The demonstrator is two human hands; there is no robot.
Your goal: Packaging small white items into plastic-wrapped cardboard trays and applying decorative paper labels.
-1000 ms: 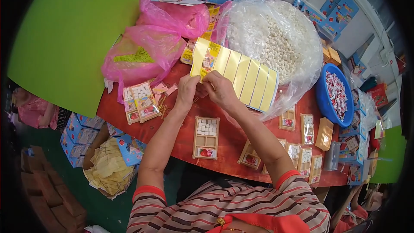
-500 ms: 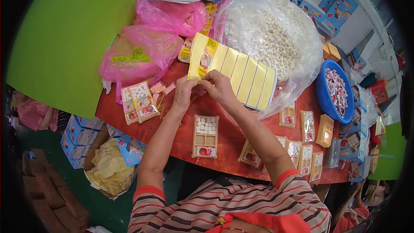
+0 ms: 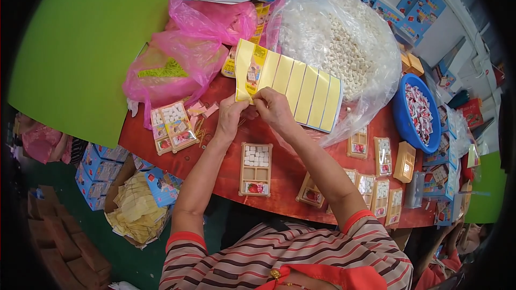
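Both hands meet at the lower edge of a yellow sticker sheet (image 3: 302, 87), held up over the table. My left hand (image 3: 232, 116) pinches its lower left corner. Close beside it, my right hand (image 3: 275, 108) is closed with fingertips at the same edge, by a printed sticker (image 3: 255, 72). The strips to the right on the sheet are plain yellow. Just below my hands lies a wooden tray (image 3: 256, 173) with white cubes, a bare middle compartment and a red-printed packet. To the left are stacked trays (image 3: 175, 128) with a yellow sticker across the top one.
A clear bag of white cubes (image 3: 344, 43) fills the back. Pink bags (image 3: 177, 70) stand at the back left, one with green pieces. A blue basin of small packets (image 3: 419, 113) is at the right, near several filled trays (image 3: 380, 197). A carton of yellow backing paper (image 3: 137, 209) sits below left.
The sheet has tilted slightly, its right part dropping a little lower. My hands have barely shifted and keep their hold at the sheet's lower edge.
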